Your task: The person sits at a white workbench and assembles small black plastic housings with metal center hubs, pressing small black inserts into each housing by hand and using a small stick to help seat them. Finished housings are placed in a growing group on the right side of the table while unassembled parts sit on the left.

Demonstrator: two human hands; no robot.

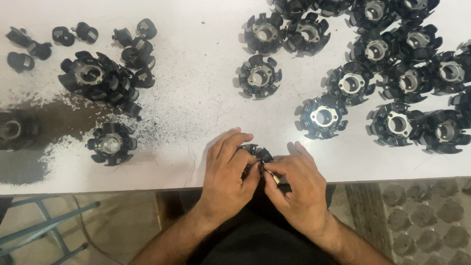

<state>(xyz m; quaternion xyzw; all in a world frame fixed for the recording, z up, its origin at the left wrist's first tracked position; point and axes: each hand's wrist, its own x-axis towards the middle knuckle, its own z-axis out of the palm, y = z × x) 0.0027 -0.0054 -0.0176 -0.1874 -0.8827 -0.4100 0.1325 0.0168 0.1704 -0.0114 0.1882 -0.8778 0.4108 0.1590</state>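
My left hand and my right hand meet at the near edge of the white table. Together they grip one black round stator core with radial teeth, mostly covered by my fingers. My right thumb and forefinger pinch a small part at the core's near side; what it is cannot be made out. Both wrists hang over the table edge.
Several identical black cores with silver centres crowd the far right. Two more cores lie mid-table, others at the left beside small black loose pieces. Dark powder stains the left. A blue metal frame stands below.
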